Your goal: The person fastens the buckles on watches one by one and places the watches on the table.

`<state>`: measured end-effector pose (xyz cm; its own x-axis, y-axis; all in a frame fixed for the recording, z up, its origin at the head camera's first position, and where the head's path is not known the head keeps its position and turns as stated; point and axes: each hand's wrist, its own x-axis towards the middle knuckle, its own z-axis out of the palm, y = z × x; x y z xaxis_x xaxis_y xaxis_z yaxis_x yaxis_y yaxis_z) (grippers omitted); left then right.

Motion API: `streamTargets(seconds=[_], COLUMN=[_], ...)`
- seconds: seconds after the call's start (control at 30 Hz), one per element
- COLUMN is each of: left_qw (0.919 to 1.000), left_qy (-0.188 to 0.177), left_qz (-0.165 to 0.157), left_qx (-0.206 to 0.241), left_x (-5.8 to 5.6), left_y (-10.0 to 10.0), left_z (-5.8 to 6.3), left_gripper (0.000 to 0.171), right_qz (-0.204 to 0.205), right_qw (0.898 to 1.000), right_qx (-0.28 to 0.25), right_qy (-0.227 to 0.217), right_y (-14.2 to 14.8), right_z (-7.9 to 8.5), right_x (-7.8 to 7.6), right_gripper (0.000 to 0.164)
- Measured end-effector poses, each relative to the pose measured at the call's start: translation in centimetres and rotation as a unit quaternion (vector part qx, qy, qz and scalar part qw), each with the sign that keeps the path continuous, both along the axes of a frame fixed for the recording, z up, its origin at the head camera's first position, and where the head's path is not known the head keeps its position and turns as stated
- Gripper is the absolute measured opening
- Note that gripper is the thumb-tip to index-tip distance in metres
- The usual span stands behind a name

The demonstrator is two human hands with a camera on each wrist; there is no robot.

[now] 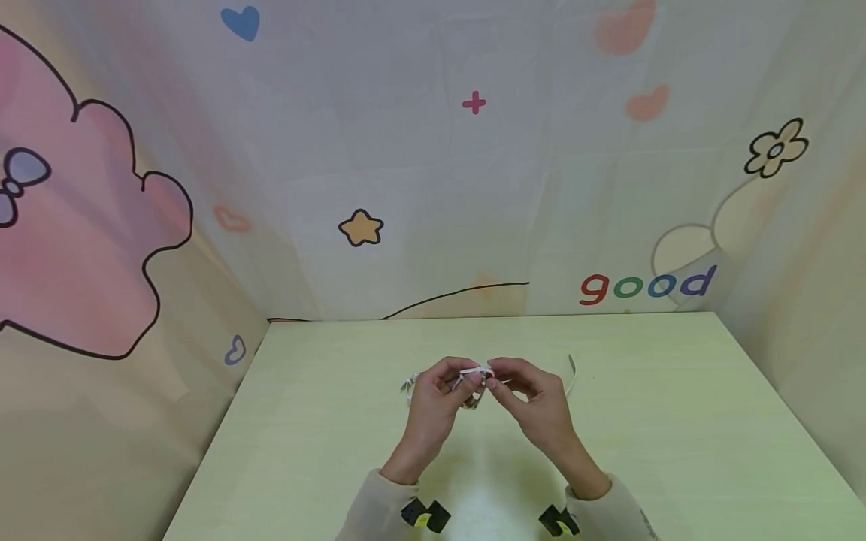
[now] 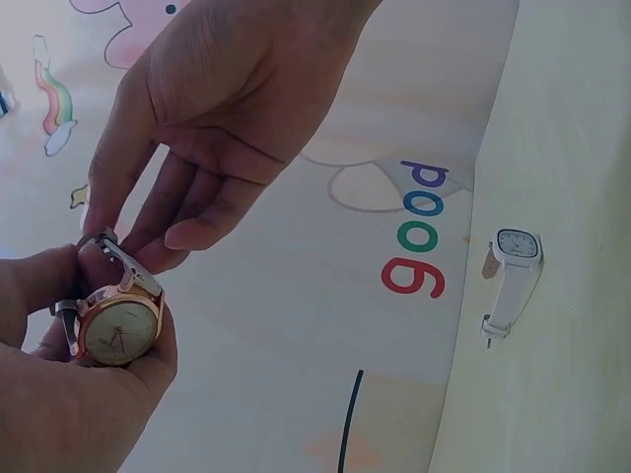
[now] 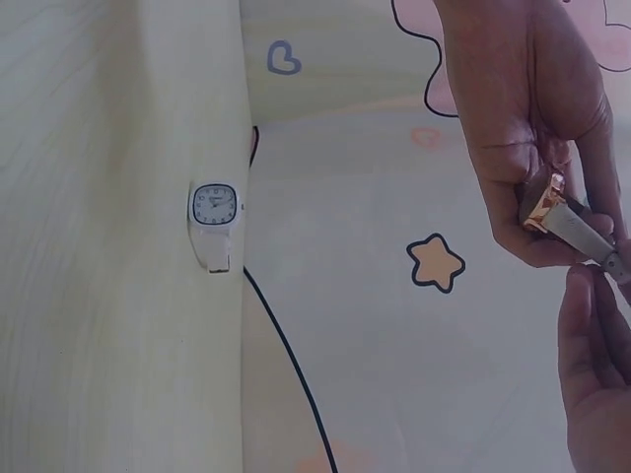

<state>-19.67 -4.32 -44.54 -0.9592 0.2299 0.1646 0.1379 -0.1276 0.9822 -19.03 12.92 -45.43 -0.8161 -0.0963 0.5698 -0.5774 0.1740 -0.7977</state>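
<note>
A round watch (image 2: 120,330) with a rose-gold case, pale dial and whitish strap (image 3: 582,234) is held up between both hands. My left hand (image 1: 433,406) grips it, thumb and fingers around the case, dial facing the left wrist camera. From the other side, my right hand (image 1: 541,398) pinches the strap end at the buckle with thumb and fingertip, its other fingers loosely bent. In the head view the fingers hide much of the case.
On the pale table (image 1: 304,451), a white square-faced watch (image 3: 215,204) stands left of the hands. Another white watch (image 2: 518,244) stands on the right side. A printed cloth (image 1: 433,150) hangs behind the table's back edge.
</note>
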Motion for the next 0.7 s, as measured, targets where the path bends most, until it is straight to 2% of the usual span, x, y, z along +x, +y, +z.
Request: streamTargets(seconds=[0.1,0.23,0.5,0.7], left_qw=[1.0,0.9999,0.9996,0.9993], left_qy=[-0.001,-0.004,-0.011,-0.015], left_qz=[-0.003,0.0,0.009,0.008], left_qx=[0.007,0.01,0.025,0.034], left_x=[-0.02,0.02,0.04,0.1], left_y=[0.1,0.19,0.44,0.56], left_z=[0.0,-0.07,0.13,0.27], left_gripper=[0.025,0.026,0.027,0.027], right_qz=[-0.014,-0.022,-0.01,0.002], right_qw=[1.0,0.999,0.999,0.998], right_qx=[0.002,0.007,0.005,-0.017], right_qy=[0.003,0.031,0.033,0.062], right_y=[-0.06,-0.01,0.09,0.16], right_z=[-0.13,0.09,0.55,0.69], right_x=[0.01,-0.06,0.01,-0.22], right_gripper=[0.027,0.025,0.026,0.025])
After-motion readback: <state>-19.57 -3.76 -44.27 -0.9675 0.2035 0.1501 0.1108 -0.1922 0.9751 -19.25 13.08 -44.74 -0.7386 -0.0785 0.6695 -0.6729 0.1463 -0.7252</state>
